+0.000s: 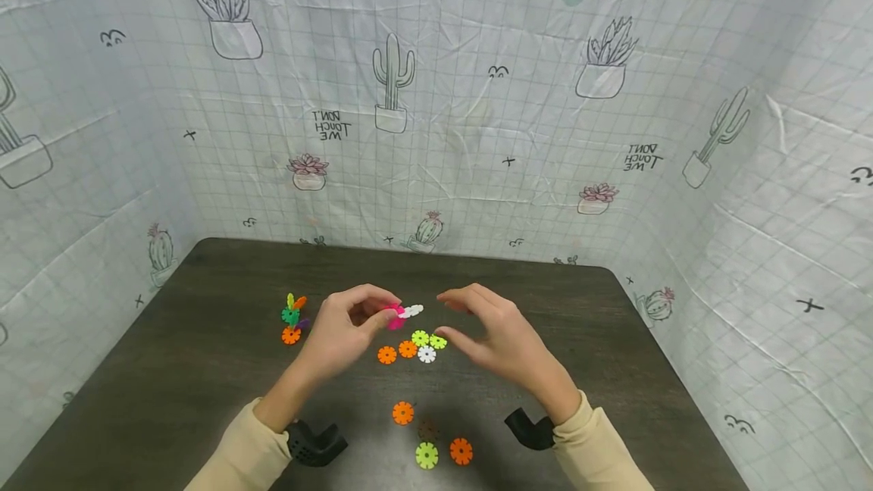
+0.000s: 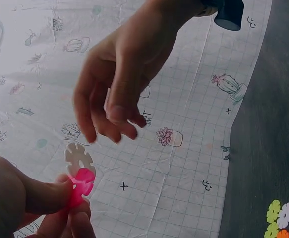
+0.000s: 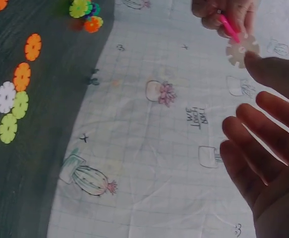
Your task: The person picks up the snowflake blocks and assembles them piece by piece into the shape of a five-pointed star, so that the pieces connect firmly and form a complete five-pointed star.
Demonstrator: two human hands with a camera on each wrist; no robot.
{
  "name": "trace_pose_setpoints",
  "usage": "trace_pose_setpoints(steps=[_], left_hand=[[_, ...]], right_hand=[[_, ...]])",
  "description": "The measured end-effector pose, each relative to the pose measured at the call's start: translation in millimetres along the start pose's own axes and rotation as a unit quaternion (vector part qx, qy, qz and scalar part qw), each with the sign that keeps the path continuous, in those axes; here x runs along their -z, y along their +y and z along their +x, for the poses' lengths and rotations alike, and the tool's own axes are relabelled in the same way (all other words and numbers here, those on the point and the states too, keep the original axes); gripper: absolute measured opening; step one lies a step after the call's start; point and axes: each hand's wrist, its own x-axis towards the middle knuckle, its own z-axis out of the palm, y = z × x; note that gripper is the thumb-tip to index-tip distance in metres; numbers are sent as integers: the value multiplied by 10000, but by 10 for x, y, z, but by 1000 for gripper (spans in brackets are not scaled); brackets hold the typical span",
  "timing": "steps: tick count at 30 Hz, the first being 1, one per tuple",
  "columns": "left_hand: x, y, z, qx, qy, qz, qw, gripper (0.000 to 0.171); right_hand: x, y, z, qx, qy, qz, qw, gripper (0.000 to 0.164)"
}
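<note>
Between thumb and fingers my left hand [image 1: 346,326] pinches a pink notched disc [image 2: 82,184]. A white notched disc [image 2: 78,157] is joined to it at an angle and sticks out past the fingertips. To the right, my right hand [image 1: 501,336] is held apart from the pair, fingers spread and nothing in its grasp. In the right wrist view its thumb overlaps the edge of the white disc; whether they touch I cannot tell. Below the hands lie loose discs: an orange disc [image 1: 408,349], a yellow-green disc [image 1: 420,338] and a white disc [image 1: 427,354].
At the left of the dark table [image 1: 225,339] stands a cluster of joined discs [image 1: 291,317] in green, orange, yellow and purple. Nearer the front lie an orange disc [image 1: 403,413], a yellow-green disc [image 1: 427,455] and a brown disc [image 1: 428,430]. A cactus-print cloth [image 1: 436,135] surrounds the table.
</note>
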Motion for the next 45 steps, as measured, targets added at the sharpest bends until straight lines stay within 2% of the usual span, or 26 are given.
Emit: trace_pose_setpoints(steps=[9,13,16,18,20,25,28,31,33,39,45], left_hand=[[1,-22,-17,107,-54,-18,9999,11],[1,-43,-26,124,-72,-26,9999,11],[-1,-44,-36,135,-64,-59,9999,12],[-6,-44,-36,156,-60,-63,9998,12],[-11,-42,-38,158,-49,-64,9998,12],[-21,-61,-36,207,-16,-34,9998,11],[-25,-75,-34,228,1,-41,9997,11],[-29,-82,-35,230,-2,-44,9997,12],[-32,-85,-33,244,-2,-17,9997,12],[-40,-86,-50,323,-5,11,9995,13],[-47,-98,-63,300,-28,-34,9995,13]], right_hand=[[-122,24,-116,-496,-1089,-352,9922,30],[-179,52,-199,-656,-1706,-381,9824,28],[-220,74,-272,-815,-2238,-313,9707,29],[-253,91,-331,-925,-2653,-252,9594,31],[-298,113,-401,-1078,-3130,-170,9434,34],[-460,163,-580,-1524,-4268,-36,8914,41],[-551,168,-657,-1867,-4717,32,8617,42],[-613,161,-703,-2101,-4972,-7,8418,41],[-638,157,-721,-2155,-5016,-40,8378,39],[-652,122,-715,-2148,-5052,13,8358,31],[-657,94,-699,-2231,-5141,12,8282,30]])
